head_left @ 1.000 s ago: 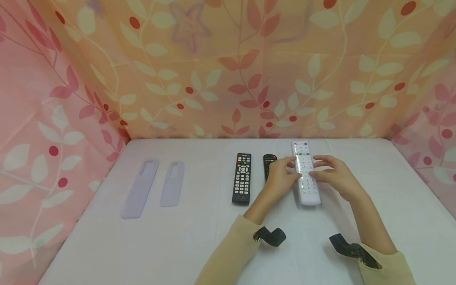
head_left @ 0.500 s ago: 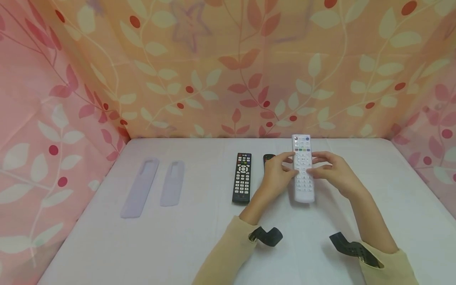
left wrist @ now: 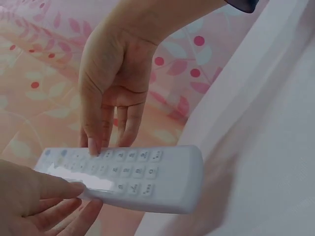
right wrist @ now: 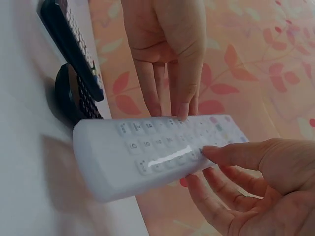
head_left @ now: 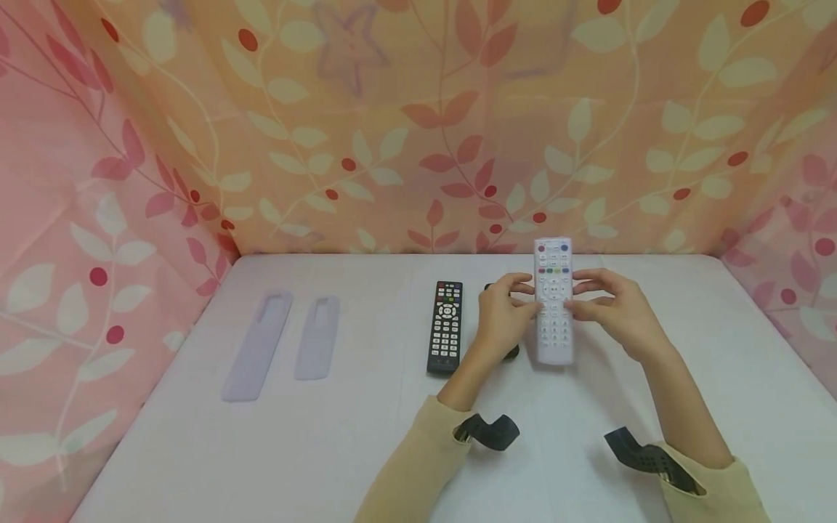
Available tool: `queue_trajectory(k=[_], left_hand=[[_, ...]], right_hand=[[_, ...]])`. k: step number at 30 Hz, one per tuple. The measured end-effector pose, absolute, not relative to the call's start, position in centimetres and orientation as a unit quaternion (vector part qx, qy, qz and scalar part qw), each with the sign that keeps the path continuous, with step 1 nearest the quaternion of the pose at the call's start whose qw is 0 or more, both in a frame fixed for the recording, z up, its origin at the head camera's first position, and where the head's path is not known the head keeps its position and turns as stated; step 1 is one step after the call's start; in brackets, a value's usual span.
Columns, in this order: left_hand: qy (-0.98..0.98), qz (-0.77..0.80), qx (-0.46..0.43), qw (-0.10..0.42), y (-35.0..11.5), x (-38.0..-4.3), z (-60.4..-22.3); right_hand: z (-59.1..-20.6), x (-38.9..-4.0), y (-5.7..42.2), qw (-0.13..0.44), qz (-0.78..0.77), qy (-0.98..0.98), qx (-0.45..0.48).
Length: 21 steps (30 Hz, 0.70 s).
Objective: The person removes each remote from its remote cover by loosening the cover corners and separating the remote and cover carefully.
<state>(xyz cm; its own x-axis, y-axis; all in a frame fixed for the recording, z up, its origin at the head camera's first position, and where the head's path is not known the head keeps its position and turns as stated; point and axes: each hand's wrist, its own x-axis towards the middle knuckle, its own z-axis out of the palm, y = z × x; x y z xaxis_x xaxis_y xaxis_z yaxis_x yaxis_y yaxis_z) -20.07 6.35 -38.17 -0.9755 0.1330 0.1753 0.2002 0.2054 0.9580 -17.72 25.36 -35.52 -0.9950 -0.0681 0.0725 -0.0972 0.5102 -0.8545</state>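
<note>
A white remote control point(head_left: 554, 319) is held raised off the table, its buttons facing me. Its surface looks milky and glossy; whether it wears a cover I cannot tell. My left hand point(head_left: 502, 316) grips its left edge, thumb on the front. On the opposite edge, my right hand point(head_left: 617, 312) grips it the same way. In the left wrist view, the remote's rounded lower end point(left wrist: 184, 179) stands clear of the fingers. A smaller black remote point(head_left: 513, 354) lies mostly hidden behind my left hand; farther left is a longer black remote point(head_left: 445, 327).
Two flat translucent sleeves point(head_left: 256, 347) point(head_left: 317, 339) lie on the left of the white tabletop point(head_left: 366, 436). A floral curtain point(head_left: 366, 145) rises behind the table's far edge and along both sides.
Both hands have raised the white remote off the table and shifted it slightly left. It stands more upright now. The black remotes and sleeves have not moved.
</note>
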Motion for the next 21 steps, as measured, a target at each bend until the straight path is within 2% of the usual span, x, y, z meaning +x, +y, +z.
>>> queue_trajectory(k=[6, 21], left_hand=[[-0.769, -0.630, -0.108, 0.031, 6.21, -20.26, -38.13], [-0.711, -0.694, -0.109, 0.020, 6.12, -20.43, -38.26]], right_hand=[[-35.49, -17.53, 25.02, 0.042, 0.501, -0.863, 0.052], [-35.35, -17.38, 25.07, 0.064, 0.546, -0.834, 0.050]])
